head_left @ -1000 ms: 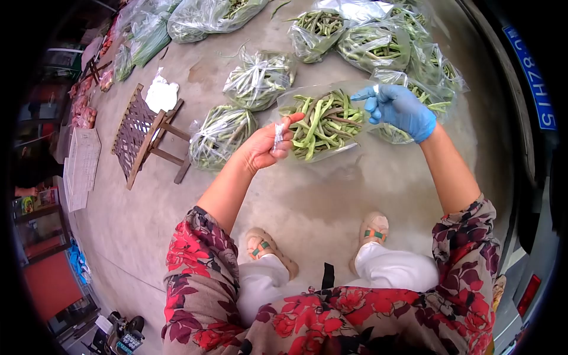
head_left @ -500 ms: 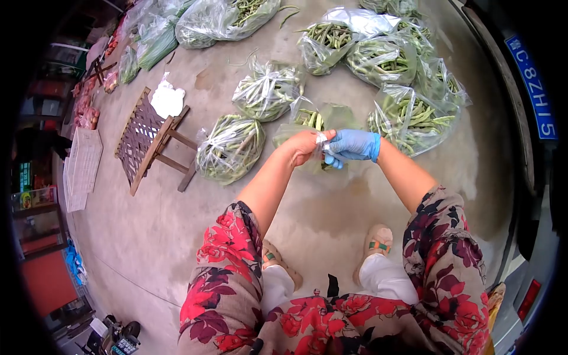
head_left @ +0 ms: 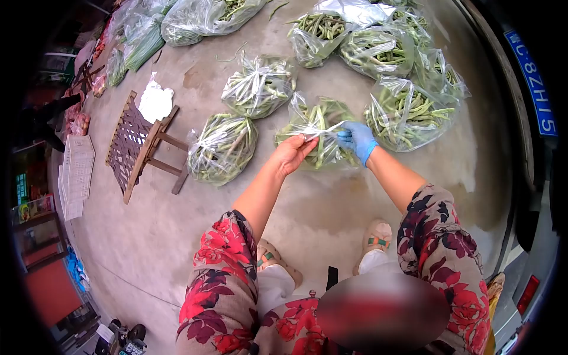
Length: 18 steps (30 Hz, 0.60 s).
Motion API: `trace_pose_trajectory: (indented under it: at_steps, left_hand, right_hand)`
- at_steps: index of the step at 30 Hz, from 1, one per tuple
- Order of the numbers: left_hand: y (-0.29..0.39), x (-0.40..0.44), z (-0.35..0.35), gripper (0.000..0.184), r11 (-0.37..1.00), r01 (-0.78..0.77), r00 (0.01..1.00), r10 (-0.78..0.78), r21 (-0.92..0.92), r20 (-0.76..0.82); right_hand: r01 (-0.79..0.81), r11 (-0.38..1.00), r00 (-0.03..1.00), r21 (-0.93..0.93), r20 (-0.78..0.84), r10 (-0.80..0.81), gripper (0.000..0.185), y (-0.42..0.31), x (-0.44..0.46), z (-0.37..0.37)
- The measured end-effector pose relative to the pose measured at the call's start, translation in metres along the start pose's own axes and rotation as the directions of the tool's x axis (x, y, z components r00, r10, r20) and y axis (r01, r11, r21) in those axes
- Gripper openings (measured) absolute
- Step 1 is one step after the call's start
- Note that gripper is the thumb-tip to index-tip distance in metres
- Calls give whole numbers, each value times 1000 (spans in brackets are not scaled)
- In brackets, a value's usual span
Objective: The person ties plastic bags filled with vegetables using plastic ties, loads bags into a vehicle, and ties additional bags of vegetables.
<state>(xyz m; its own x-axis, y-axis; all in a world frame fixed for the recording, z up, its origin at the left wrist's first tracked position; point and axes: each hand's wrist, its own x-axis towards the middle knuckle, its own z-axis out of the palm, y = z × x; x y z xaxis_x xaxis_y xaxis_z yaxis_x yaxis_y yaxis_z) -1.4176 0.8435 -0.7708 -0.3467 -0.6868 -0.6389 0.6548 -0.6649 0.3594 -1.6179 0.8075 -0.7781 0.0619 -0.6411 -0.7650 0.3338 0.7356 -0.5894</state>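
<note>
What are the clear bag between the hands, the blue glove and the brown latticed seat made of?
Clear, bulging bag: thin, shiny plastic, judging by its transparency, creases and highlights. Thin blue glove: smooth, rubbery, perhaps nitrile, from its close fit. Brown latticed seat: probably matte wood or bamboo, given its dull, straight bars; lattice unclear.

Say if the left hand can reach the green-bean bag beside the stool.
Likely yes: the left hand grips another bag's plastic, but only floor separates it from that green-bean bag.
</note>
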Motion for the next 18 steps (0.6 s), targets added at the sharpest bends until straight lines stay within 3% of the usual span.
trace_pose_trajectory:
  at_steps: [2,5,6,7,9,10,13,14,17,18]
  left_hand:
    - [-13,-2,-7,24,987,-78,997,79,-144,6]
    - [-23,6,0,24,855,-226,973,173,-468,-153]
    - [-21,7,6,25,852,-273,961,227,-447,-155]
    - [-19,7,6,26,866,-263,965,224,-426,-139]
    - [-11,4,7,29,892,-243,970,220,-382,-105]
    - [-3,5,14,31,960,-166,969,116,-225,-219]
    - [3,5,-2,30,959,-171,975,197,226,-99]
    - [2,8,-10,27,905,-196,968,240,377,-75]
    - [6,-3,-4,28,760,-173,958,277,627,-72]
    - [9,-4,-9,28,626,-147,960,278,765,-43]
  right_hand:
    - [-68,998,987,19,-148,70,15,-1,-3,7]
    - [50,998,996,40,-71,-47,16,4,5,11]
    - [62,995,997,72,-44,-59,16,4,6,13]
    - [134,978,991,-158,2,-136,16,2,5,12]
    - [283,774,959,-567,141,-247,16,-16,-10,14]
    - [351,715,935,-604,193,-296,16,-18,-15,15]
    - [258,921,889,-292,445,-108,18,-30,-15,12]
    - [243,959,832,-149,541,-127,16,-32,-22,18]
    - [440,652,810,-618,586,7,24,-51,-29,27]
    - [516,445,838,-733,540,-81,27,-55,-29,33]
